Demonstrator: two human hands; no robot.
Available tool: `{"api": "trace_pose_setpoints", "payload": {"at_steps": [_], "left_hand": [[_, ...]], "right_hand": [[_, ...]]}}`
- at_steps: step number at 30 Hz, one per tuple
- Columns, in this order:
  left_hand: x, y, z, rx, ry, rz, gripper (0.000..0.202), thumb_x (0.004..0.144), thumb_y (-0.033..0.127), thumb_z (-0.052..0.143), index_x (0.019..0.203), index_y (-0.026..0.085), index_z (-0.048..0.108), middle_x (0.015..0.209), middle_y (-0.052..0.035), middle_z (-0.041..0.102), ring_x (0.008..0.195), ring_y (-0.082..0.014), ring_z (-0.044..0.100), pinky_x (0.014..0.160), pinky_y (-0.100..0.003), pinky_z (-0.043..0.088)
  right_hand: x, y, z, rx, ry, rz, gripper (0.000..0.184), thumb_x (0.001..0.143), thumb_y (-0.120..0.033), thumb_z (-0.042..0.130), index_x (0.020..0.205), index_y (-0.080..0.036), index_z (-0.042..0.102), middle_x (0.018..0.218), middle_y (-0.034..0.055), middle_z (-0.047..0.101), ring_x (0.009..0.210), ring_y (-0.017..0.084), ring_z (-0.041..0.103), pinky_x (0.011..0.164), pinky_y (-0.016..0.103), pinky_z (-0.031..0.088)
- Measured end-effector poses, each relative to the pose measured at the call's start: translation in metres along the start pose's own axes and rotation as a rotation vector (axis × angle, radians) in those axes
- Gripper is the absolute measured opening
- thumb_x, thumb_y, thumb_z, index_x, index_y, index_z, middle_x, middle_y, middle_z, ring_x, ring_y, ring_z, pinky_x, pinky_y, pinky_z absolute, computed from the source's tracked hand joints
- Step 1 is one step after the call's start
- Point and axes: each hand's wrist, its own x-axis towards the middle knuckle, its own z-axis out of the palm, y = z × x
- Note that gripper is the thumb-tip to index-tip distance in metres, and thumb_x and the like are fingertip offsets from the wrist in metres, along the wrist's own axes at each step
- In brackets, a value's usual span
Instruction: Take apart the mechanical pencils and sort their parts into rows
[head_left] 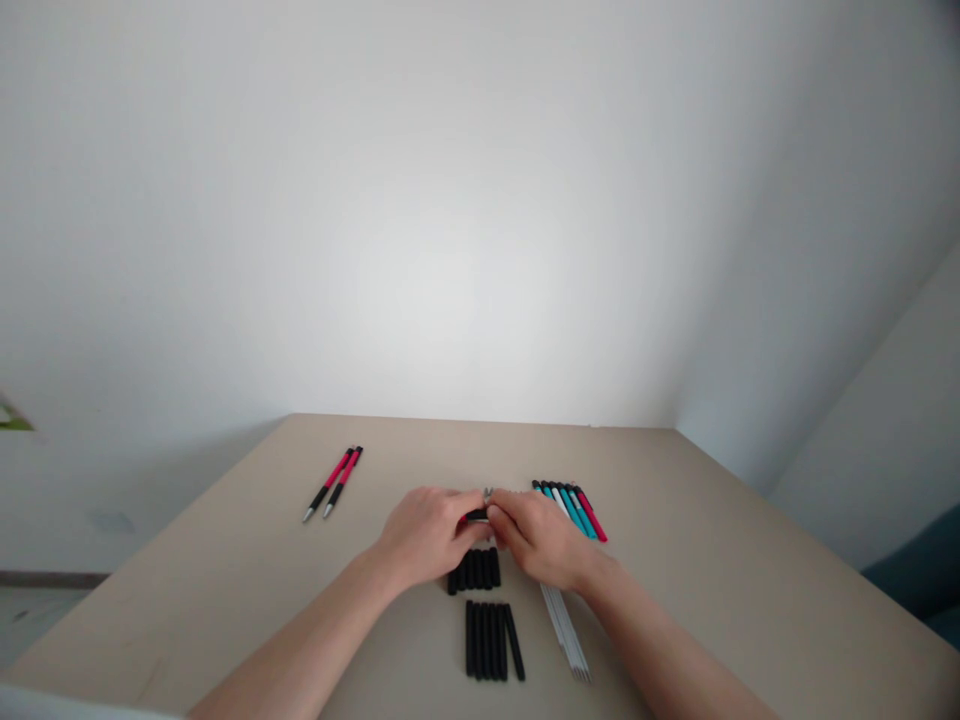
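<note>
Both hands meet over the middle of the table. My left hand [426,532] is closed around a pen [475,516] whose red and black parts show between the hands; the rest of it is hidden by the fingers. My right hand [541,538] pinches the pen's black end. Small silver pieces [488,493] show just beyond the fingertips. Under the hands lies a row of short black tubes [476,570], partly covered by my left hand. Nearer to me is a second row of longer black tubes [487,642], the rightmost one slanted.
Two red-and-black pens [335,483] with silver tips lie at the back left. Right of my right hand are several teal, white and red pen barrels [581,512]. Thin white refills [564,632] lie by my right forearm. Behind the table [697,540] stands a wall.
</note>
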Motion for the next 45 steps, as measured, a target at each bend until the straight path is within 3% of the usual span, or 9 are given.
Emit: {"api": "trace_pose_setpoints", "payload": {"at_steps": [7,12,20,26,45], "left_hand": [[0.001,0.000,-0.003,-0.087,0.038,-0.018,0.030,0.094,0.040,0.030,0.097,0.026,0.056,0.069,0.0015,0.064,0.061,-0.0155,0.058,0.054,-0.024,0.032],[0.000,-0.003,-0.002,-0.098,0.049,-0.022,0.029,0.095,0.034,0.030,0.082,0.023,0.053,0.070,0.0012,0.062,0.062,-0.0153,0.055,0.056,-0.024,0.031],[0.001,-0.006,-0.003,-0.153,0.062,-0.050,0.030,0.093,0.029,0.034,0.067,0.020,0.046,0.063,0.0020,0.054,0.056,-0.0132,0.047,0.053,-0.024,0.026],[0.001,-0.007,-0.002,-0.181,0.035,-0.041,0.030,0.091,0.027,0.037,0.064,0.019,0.047,0.058,0.0020,0.051,0.054,-0.0127,0.044,0.052,-0.025,0.024],[0.001,-0.009,-0.003,-0.290,0.050,-0.060,0.038,0.092,0.031,0.032,0.058,0.018,0.040,0.053,0.0032,0.041,0.051,-0.0109,0.038,0.051,-0.023,0.024]], "right_hand": [[-0.001,0.013,-0.006,0.034,0.288,0.257,0.046,0.096,-0.040,0.020,0.074,-0.019,0.056,0.063,0.0021,0.061,0.060,0.014,0.056,0.059,0.023,0.035],[-0.001,0.020,-0.005,0.010,0.394,0.356,0.048,0.095,-0.041,0.021,0.077,-0.019,0.059,0.064,0.0030,0.062,0.059,0.014,0.057,0.057,0.023,0.036],[0.001,0.029,-0.004,-0.189,0.399,0.457,0.030,0.090,-0.031,0.038,0.074,-0.021,0.061,0.065,0.0027,0.064,0.063,0.016,0.059,0.055,0.024,0.030],[0.000,0.031,-0.002,-0.178,0.317,0.457,0.019,0.083,-0.026,0.048,0.078,-0.022,0.066,0.074,0.0028,0.068,0.071,0.016,0.060,0.056,0.024,0.031],[-0.001,0.034,-0.003,-0.198,0.223,0.507,0.020,0.077,-0.016,0.051,0.080,-0.023,0.069,0.082,0.0041,0.070,0.078,0.020,0.062,0.061,0.027,0.036]]}}
